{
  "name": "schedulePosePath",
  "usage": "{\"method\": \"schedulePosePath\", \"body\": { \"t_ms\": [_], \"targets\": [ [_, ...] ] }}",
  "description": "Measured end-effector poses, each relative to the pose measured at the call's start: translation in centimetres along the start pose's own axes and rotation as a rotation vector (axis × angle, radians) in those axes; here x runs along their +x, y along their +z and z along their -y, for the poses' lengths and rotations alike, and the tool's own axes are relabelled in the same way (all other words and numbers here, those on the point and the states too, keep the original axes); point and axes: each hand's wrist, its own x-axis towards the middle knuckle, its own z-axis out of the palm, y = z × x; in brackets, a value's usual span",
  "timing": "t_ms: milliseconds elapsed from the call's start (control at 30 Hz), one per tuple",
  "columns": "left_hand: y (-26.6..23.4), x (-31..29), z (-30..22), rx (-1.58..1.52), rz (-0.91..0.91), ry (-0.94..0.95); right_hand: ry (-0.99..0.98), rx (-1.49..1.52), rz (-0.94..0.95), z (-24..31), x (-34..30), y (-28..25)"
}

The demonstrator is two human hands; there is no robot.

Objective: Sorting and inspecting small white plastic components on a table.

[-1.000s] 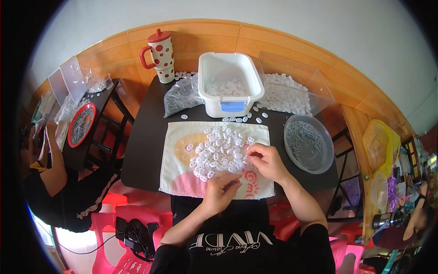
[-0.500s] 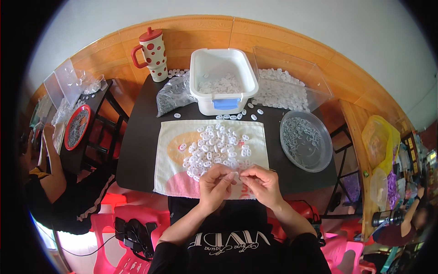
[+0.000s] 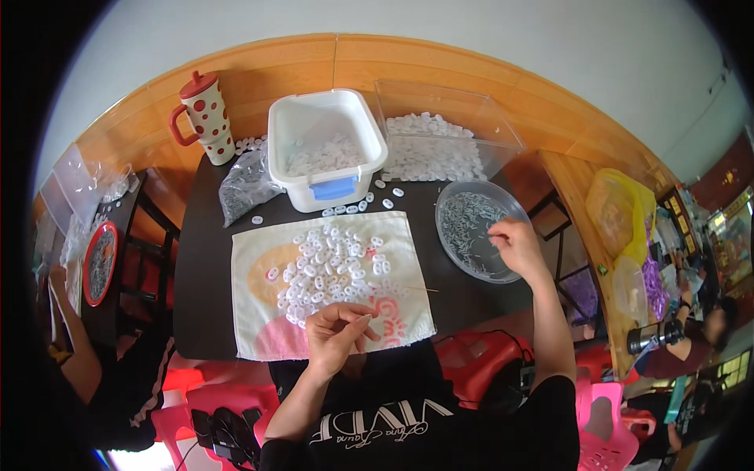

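My left hand (image 3: 334, 336) is over the front of a patterned towel (image 3: 255, 345), its thumb and fingertips closed on a small white plastic piece (image 3: 367, 316), mostly covered by the fingers. Beside it on the towel lies a loose heap of white oval pieces (image 3: 326, 271), each with two dark holes. My right hand (image 3: 516, 246) is at the right side of a round clear dish (image 3: 503, 276) that holds many tiny grey screw-like metal bits (image 3: 465, 228). Its fingers are curled together; whatever lies between them is too small to make out.
Behind the towel stand a white tub (image 3: 327, 149) of white pieces, a clear box (image 3: 440, 149) of more, a bag of grey bits (image 3: 250, 184) and a spotted tumbler (image 3: 206, 118). A thin stick (image 3: 422, 290) crosses the towel's right edge. Another person's arm (image 3: 72, 330) is at left.
My right hand has left my left hand and moved right to the round dish. My left hand stays over the towel, still pinching. The whole view has shifted toward the right.
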Motion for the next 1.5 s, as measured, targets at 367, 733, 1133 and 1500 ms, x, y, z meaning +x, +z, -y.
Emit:
{"method": "schedulePosePath", "body": {
  "t_ms": [367, 733, 1133, 1500],
  "targets": [
    [0.2, 0.6, 0.5, -0.172, -0.069, 0.144, -0.090, -0.217, 0.142, -3.0, -0.8, -0.1],
    [-0.4, 0.2, 0.3, 0.031, 0.013, 0.164, -0.339, -0.291, 0.129, -1.5, 1.3, 1.6],
    [-0.2, 0.4, 1.4, 0.179, -0.051, 0.212, -0.317, -0.467, 0.143, 0.2, 1.7, 2.1],
    [-0.5, 0.1, 1.0, 0.079, -0.079, 0.102, -0.197, 1.029, 0.269, 16.0, -3.0, 8.9]
  ]
}}
